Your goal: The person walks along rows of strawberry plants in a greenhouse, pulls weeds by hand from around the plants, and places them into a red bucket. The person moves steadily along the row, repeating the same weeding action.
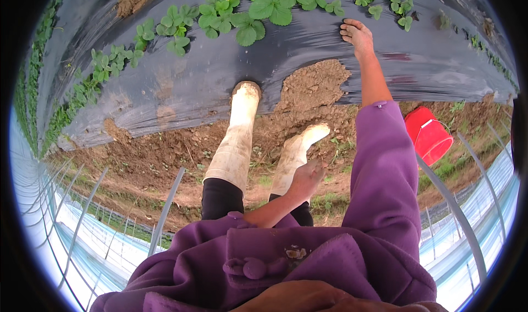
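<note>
My right hand reaches out over the raised bed, its fingers bent at the black plastic mulch film. Creases run through the film beside the fingertips; whether they pinch or only touch it is unclear. Strawberry plants grow through the film in a row, with smaller ones just above and right of that hand. Over my lower leg, near one white rubber boot, my left hand hangs with fingers curled; its palm is hidden. The other boot has its muddy toe against the bed's film.
A red plastic bucket with a wire handle lies tipped on the soil path at right. Clods of soil cover part of the film. Metal hoop poles and pale plastic sheeting stand behind me.
</note>
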Demonstrator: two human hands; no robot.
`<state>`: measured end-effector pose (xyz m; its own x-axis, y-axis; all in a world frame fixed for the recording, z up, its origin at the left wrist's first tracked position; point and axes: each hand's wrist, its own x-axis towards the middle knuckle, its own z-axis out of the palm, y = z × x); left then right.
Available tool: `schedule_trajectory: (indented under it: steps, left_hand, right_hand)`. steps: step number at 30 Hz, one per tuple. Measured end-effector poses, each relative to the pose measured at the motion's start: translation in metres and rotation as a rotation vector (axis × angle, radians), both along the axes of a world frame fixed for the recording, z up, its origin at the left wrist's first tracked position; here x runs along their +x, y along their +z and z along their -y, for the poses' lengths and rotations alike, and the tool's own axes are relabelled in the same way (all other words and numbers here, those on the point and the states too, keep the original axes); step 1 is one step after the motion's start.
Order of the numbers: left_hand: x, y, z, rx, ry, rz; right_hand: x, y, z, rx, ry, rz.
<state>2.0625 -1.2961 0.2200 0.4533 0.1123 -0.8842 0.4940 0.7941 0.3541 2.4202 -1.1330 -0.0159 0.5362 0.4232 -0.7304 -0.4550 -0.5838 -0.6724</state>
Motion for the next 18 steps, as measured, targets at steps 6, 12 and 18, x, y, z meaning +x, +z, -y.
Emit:
schedule_trajectory:
  steps: [6,12,18]
  left_hand:
    - [0.010,0.001,-0.006,-0.060,-0.026,-0.006]
    - [0.020,0.004,-0.018,-0.063,-0.005,-0.009]
    - [0.021,0.002,-0.020,-0.037,-0.029,-0.002]
  right_hand:
    - [0.028,-0.003,-0.046,-0.086,0.123,0.237]
    - [0.052,-0.021,-0.045,-0.392,0.499,0.308]
    - [0.053,-0.027,-0.023,-0.691,0.895,0.790]
